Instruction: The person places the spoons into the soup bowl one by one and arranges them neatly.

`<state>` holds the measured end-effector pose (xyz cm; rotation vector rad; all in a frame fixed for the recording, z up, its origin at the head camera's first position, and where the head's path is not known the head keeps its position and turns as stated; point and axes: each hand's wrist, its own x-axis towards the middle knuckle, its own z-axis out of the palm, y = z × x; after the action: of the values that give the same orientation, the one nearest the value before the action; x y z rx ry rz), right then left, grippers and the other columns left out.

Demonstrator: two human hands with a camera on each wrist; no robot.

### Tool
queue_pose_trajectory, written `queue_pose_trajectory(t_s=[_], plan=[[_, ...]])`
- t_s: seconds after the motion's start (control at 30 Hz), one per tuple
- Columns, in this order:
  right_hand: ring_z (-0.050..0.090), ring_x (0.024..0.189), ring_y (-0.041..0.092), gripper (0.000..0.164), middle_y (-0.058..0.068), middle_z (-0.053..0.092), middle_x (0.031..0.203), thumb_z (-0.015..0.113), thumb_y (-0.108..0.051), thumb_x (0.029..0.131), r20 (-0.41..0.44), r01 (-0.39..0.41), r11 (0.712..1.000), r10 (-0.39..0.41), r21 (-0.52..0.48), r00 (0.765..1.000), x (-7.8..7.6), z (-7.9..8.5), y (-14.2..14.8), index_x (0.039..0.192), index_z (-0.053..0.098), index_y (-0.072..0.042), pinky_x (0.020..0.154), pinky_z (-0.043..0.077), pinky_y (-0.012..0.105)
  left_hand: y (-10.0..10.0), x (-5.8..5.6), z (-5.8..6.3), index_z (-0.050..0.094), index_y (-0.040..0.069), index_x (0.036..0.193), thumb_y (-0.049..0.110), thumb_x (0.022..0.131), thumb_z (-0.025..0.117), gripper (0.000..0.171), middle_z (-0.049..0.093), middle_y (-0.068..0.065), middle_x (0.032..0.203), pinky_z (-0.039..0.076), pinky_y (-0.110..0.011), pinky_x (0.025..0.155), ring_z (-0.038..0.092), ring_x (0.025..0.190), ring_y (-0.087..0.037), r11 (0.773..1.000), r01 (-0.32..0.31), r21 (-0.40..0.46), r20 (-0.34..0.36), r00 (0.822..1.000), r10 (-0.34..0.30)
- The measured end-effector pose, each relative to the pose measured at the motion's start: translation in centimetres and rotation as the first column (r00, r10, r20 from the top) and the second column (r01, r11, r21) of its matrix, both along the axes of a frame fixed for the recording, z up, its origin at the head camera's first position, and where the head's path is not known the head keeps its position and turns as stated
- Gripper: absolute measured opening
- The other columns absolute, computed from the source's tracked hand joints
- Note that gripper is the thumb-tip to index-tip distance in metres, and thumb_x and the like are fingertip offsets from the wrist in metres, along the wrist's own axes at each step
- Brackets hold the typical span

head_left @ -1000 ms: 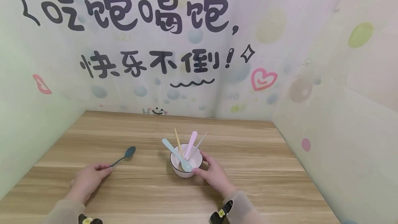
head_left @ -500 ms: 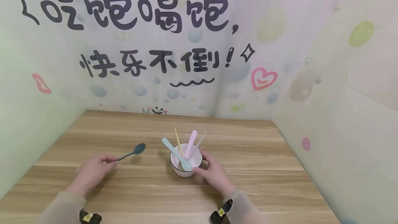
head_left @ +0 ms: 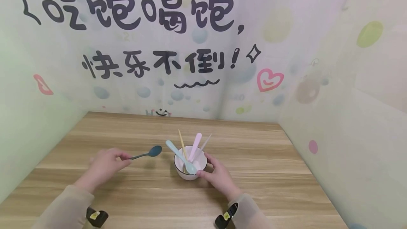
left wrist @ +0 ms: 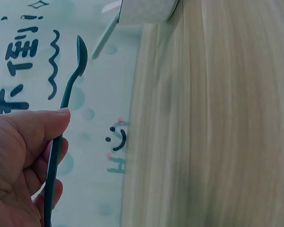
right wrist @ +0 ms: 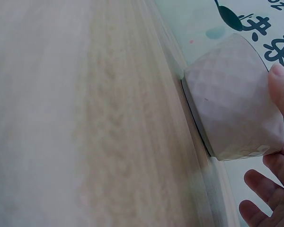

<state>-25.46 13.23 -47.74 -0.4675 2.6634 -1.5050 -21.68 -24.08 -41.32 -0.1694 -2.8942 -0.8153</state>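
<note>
My left hand pinches the handle of a dark teal spoon, its bowl end pointing right. In the left wrist view, the spoon passes between thumb and curled fingers, raised above the tabletop. A small white bowl with a dark rim stands upright on the table. My right hand holds the bowl's right side, thumb near the front rim. Its faceted outer wall fills part of the right wrist view. In the bowl lean a light blue spoon, a pink handle, a thin yellow stick and a pale pointed stick.
The wood-grain table extends around the bowl on all sides. Behind it hangs a printed wall cloth with dark lettering, and pale walls close in both sides.
My left hand has moved right and slightly toward the back with the dark teal spoon, bringing it closer to the bowl. My right hand and the bowl have stayed in place.
</note>
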Motion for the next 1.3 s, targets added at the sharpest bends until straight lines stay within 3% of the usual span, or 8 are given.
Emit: queue_pose_trajectory(t_s=[0.23,0.47,0.6,0.9,1.3], plan=[[0.043,0.130,0.035,0.081,0.017,0.051,0.137,0.076,-0.039,0.081,-0.009,-0.008,1.000,0.008,0.000,1.000,0.0,0.0,0.0,0.145,0.040,-0.005,0.105,0.031,0.059,1.6,-0.5,1.2,0.072,0.027,0.083,0.032,0.083,0.074,0.005,0.068,0.003,0.095,0.033,-0.060,0.078,0.053,0.101,-0.037,0.998,0.047,-0.052,-0.032,0.998,-0.049],[0.043,0.130,0.035,0.080,0.017,0.051,0.137,0.076,-0.039,0.081,-0.009,-0.010,1.000,0.010,0.001,1.000,0.0,-0.2,0.0,0.145,0.040,-0.006,0.106,0.031,0.059,3.3,-0.9,2.2,0.073,0.026,0.082,0.028,0.082,0.075,0.003,0.067,0.009,0.088,0.028,-0.056,0.079,0.051,0.101,-0.035,0.992,0.118,-0.045,-0.062,0.991,-0.120],[0.042,0.131,0.034,0.080,0.015,0.051,0.138,0.076,-0.039,0.081,0.001,-0.009,1.000,0.009,-0.001,1.000,0.1,-0.1,0.0,0.146,0.040,-0.007,0.106,0.030,0.058,4.1,-1.1,2.3,0.074,0.027,0.082,0.026,0.080,0.077,0.003,0.064,0.016,0.080,0.029,-0.052,0.077,0.052,0.096,-0.030,0.987,0.142,-0.071,-0.088,0.985,-0.148],[0.044,0.129,0.034,0.079,0.017,0.052,0.136,0.076,-0.038,0.081,-0.019,-0.015,1.000,0.014,-0.015,1.000,-0.1,-0.3,0.0,0.144,0.041,-0.006,0.105,0.030,0.059,5.5,-1.4,2.4,0.072,0.026,0.080,0.026,0.080,0.077,0.005,0.060,0.017,0.078,0.026,-0.048,0.075,0.047,0.090,-0.023,0.982,0.176,-0.074,-0.065,0.981,-0.181],[0.043,0.130,0.037,0.079,0.018,0.052,0.136,0.077,-0.036,0.082,-0.027,-0.019,1.000,0.018,-0.024,0.999,-0.1,-0.5,0.0,0.144,0.041,-0.005,0.105,0.029,0.061,6.9,-1.9,2.7,0.071,0.029,0.080,0.028,0.080,0.077,0.006,0.059,0.018,0.079,0.026,-0.047,0.078,0.049,0.095,-0.023,0.976,0.188,-0.114,-0.052,0.980,-0.195]])
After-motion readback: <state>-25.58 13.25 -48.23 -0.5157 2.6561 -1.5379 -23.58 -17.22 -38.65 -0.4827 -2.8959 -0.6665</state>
